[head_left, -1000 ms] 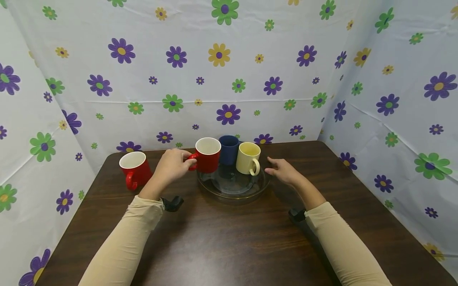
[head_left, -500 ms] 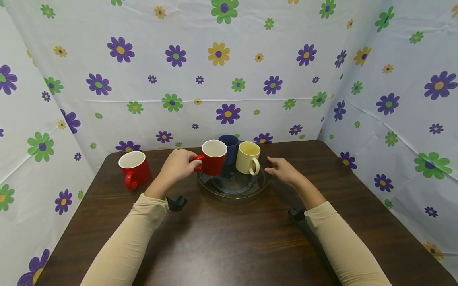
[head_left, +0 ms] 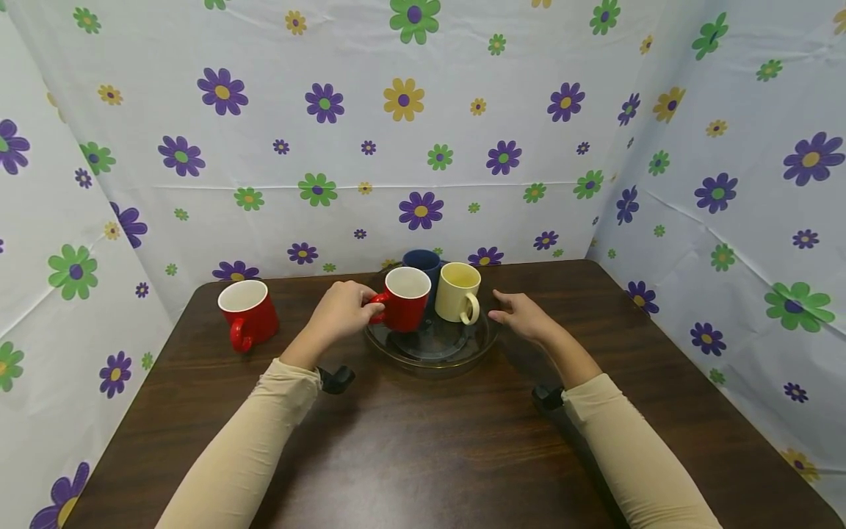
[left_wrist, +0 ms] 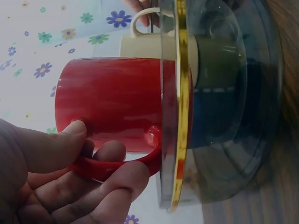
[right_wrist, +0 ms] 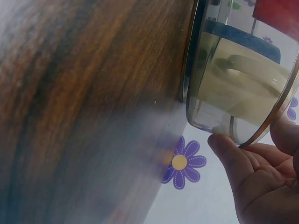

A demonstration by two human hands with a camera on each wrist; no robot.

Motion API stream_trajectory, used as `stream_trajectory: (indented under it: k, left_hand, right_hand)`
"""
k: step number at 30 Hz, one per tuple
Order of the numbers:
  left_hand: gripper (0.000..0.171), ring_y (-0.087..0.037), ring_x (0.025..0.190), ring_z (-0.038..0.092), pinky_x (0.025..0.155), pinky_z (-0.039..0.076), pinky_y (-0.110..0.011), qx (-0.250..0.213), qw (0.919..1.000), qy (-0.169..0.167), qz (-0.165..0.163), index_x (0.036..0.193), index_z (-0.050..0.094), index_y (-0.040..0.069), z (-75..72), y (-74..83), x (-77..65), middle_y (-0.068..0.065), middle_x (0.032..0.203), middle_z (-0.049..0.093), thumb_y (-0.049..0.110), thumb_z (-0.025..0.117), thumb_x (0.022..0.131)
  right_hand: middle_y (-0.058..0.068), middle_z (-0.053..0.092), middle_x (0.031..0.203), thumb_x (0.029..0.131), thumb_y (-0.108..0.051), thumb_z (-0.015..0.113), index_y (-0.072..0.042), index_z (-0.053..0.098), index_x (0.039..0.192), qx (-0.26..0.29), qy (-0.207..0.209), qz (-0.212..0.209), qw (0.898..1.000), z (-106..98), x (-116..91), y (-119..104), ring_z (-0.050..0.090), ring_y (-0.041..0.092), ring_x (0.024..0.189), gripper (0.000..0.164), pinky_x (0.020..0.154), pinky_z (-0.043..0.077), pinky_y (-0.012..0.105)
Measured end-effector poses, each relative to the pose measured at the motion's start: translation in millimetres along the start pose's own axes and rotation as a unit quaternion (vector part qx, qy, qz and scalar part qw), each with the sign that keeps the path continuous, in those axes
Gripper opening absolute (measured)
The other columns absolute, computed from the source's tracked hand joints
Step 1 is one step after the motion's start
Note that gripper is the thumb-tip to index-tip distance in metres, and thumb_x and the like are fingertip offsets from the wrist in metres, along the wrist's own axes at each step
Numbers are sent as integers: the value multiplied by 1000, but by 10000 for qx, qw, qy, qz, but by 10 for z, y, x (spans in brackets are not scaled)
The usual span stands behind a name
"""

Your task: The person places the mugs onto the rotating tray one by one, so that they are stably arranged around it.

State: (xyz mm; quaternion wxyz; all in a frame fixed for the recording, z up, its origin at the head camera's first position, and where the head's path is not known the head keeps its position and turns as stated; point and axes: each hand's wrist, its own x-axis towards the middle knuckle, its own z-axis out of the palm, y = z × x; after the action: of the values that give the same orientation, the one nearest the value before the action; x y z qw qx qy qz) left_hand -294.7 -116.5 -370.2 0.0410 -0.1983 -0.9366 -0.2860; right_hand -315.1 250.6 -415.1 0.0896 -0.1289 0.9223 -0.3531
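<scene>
My left hand (head_left: pixel 344 312) grips the handle of a red mug (head_left: pixel 406 300) with a white inside. In the left wrist view, the mug's base reaches past the gold rim of a clear round glass dish (head_left: pixel 429 360). Inside that dish stand a pale yellow mug (head_left: pixel 456 294), its handle toward the front right, and a dark blue mug (head_left: pixel 423 258), partly hidden behind the red one. My right hand (head_left: pixel 522 316) is at the dish's right side, with thumb and fingertips right at the glass in the right wrist view.
A second red mug (head_left: pixel 250 316) stands on the dark wooden table (head_left: pixel 423 455), left of my left hand. Flower-printed white cloth (head_left: pixel 357 132) hangs behind the table and along both sides. A black camera mount sits on each wrist.
My left hand has carried the red mug rightward and slightly down, to a place in front of the blue mug within the dish's outline. The right hand has stayed in place.
</scene>
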Motion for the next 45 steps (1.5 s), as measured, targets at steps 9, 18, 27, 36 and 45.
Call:
stream_trajectory:
  k: [9,18,27,36,45]
  left_hand:
    - [19,-18,67,60,58,51,-28,-87,9997,-235,-18,99,80,4,117,44,38,-3,76,74,21,73,95]
    - [19,-17,67,61,60,55,-27,-186,9989,-429,-34,101,79,3,254,104,71,-3,77,73,20,73,95]
    - [17,-17,63,59,58,53,-27,-235,9981,-562,70,96,80,5,343,143,111,-3,74,72,21,74,94]
    - [16,-16,63,59,58,53,-27,-392,9965,-724,104,97,80,6,412,146,142,-2,73,72,20,75,94]
    - [14,-15,62,58,57,52,-27,-485,9956,-777,195,96,80,7,476,162,168,-2,72,72,19,75,94]
  right_hand:
    - [29,30,158,104,-19,59,7,28,155,-57,18,32,10000,1,7,-18,38,50,140,64,111,38,59]
    - [31,29,158,104,-17,59,9,29,154,-112,84,-128,9998,3,10,-10,39,51,139,63,111,39,58]
    - [29,29,158,104,-14,58,8,29,154,-50,86,-75,9999,0,-12,-23,39,50,140,62,111,39,58]
    - [30,30,158,105,-17,58,8,30,154,-173,87,-103,9998,6,16,-10,40,50,139,62,111,39,57]
    - [33,32,155,104,-23,60,11,32,152,-239,125,-307,9992,-10,-22,-25,41,52,137,65,109,40,58]
